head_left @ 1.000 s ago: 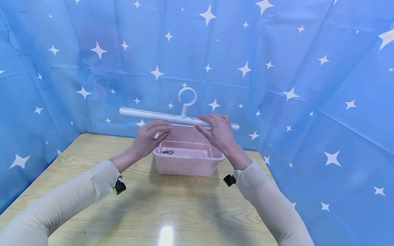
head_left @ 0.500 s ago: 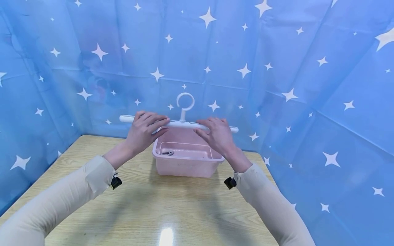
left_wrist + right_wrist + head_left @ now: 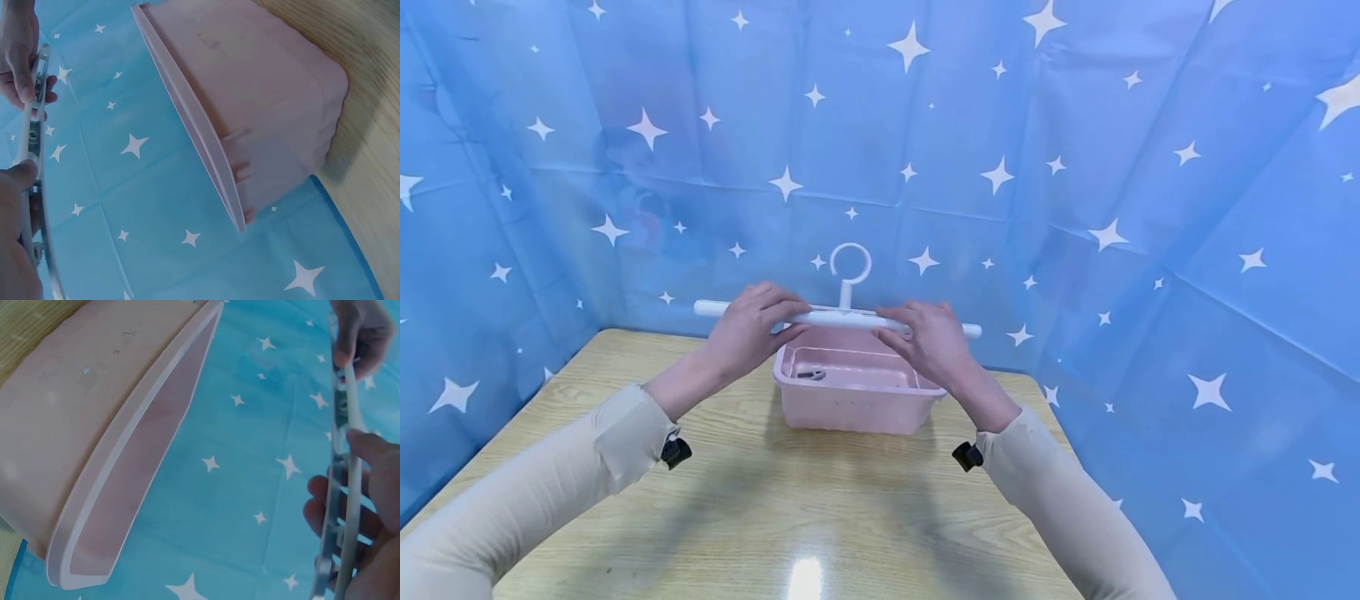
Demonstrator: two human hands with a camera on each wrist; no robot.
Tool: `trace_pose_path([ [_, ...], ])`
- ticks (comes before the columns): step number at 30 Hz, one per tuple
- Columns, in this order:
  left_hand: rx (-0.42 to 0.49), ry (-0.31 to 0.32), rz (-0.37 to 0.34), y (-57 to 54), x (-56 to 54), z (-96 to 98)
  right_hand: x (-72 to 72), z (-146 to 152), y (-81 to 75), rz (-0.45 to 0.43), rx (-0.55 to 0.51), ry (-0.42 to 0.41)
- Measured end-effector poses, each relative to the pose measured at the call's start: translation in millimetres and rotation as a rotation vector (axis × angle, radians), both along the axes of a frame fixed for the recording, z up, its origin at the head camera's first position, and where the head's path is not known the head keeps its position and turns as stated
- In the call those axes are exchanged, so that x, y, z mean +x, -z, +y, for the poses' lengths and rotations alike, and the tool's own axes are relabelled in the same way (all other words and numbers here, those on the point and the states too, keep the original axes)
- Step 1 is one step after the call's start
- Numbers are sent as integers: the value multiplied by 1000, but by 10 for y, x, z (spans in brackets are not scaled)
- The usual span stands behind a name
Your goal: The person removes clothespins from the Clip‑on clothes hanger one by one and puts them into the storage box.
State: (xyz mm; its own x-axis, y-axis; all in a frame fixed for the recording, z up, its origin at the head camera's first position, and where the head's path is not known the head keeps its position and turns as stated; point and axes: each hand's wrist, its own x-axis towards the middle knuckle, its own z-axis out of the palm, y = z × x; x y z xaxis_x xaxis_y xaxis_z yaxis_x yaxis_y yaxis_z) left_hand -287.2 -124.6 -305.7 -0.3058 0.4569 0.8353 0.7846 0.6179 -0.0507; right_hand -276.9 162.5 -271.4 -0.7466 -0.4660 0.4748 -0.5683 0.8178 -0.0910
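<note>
the left hand (image 3: 747, 329) curls its fingers round the left half of the white hanger (image 3: 838, 317); the right hand (image 3: 928, 340) grips the right half. the hanger hangs level, just above the pink bin (image 3: 853, 392) near the counter's (image 3: 760, 500) far edge. keeping the bar level and both grips even looks wise, since it seems wider than the bin.

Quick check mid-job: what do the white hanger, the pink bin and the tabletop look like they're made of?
White hanger: looks like moulded plastic, smooth and matte; the right wrist view shows slotted openings along the bar.
Pink bin: likely thin plastic, slightly translucent, with a moulded rim and small ribs under it.
Table: light wood grain with a glossy coat that reflects a light; solid wood or laminate, I cannot tell.
</note>
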Motion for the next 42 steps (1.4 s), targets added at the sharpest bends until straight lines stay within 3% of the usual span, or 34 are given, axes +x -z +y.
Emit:
trace_pose_path([
  [5,-36,-24,-136,14,89,1,34,22,15,-3,58,-34],
  [11,-88,-36,-323,46,187,4,36,43,32,-107,131,-114],
  [25,-146,47,-718,229,303,31,86,49,169,-356,299,-383],
  [35,-252,78,-836,423,416,53,203,14,386,-414,365,-459],
  [42,-313,179,-893,568,494,70,299,-47,542,-479,424,-426],
])
